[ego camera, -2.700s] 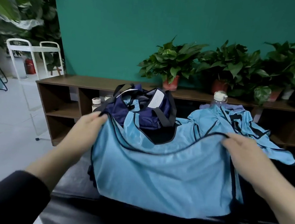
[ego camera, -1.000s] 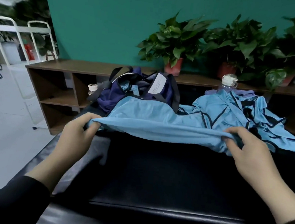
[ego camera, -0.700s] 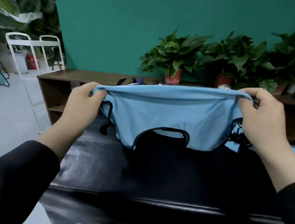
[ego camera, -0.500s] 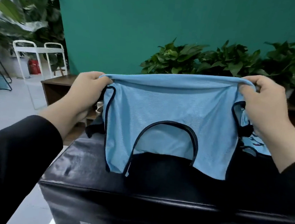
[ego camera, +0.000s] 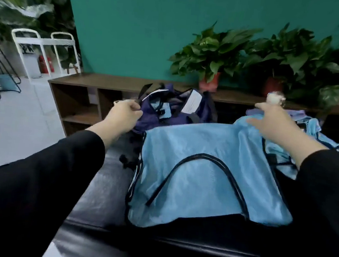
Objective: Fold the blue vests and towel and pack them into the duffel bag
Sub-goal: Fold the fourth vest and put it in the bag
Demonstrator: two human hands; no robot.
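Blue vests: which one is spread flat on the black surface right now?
The near blue vest, centred between both arms, lies spread flat with its black-trimmed neckline facing up. The other vests sit crumpled in a heap at far right.

The duffel bag stands open-topped, walled behind by shelf and potted plants.

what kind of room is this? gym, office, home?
Hard to say; probably a studio or office lounge staged for recording. Cues: teal wall, potted plants lined on a low wooden shelf unit, black padded bench as work surface. No gym equipment visible.
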